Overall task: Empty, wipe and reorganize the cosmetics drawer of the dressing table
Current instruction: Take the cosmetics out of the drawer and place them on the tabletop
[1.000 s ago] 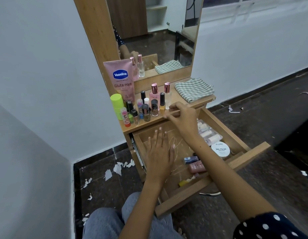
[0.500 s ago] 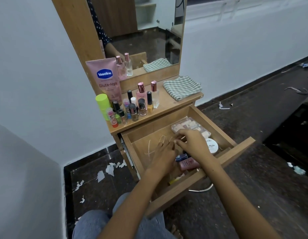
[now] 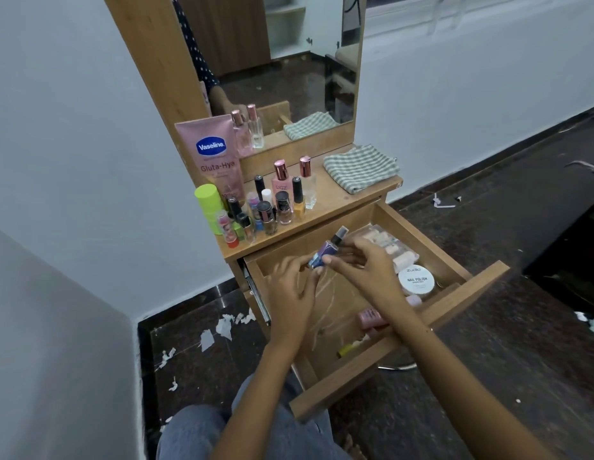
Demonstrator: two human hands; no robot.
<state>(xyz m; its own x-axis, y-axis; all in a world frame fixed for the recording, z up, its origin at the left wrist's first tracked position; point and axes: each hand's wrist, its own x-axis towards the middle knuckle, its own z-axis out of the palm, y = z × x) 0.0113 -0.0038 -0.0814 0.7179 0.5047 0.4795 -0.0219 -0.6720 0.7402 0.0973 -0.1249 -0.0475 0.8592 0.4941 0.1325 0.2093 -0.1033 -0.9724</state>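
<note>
Both hands meet at mid-frame above the open drawer (image 3: 481, 277): the right hand (image 3: 365, 260) has its fingers pinched round a small blue-purple bottle (image 3: 325, 252), the left hand (image 3: 290, 287) touching its lower end with fingers loosely curled, cosmetics crowding the surface (image 3: 335, 200) above

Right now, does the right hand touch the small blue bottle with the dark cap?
Touching. The head view shows the right hand pinching the small blue bottle above the open drawer, fingers on its body near the cap.
</note>
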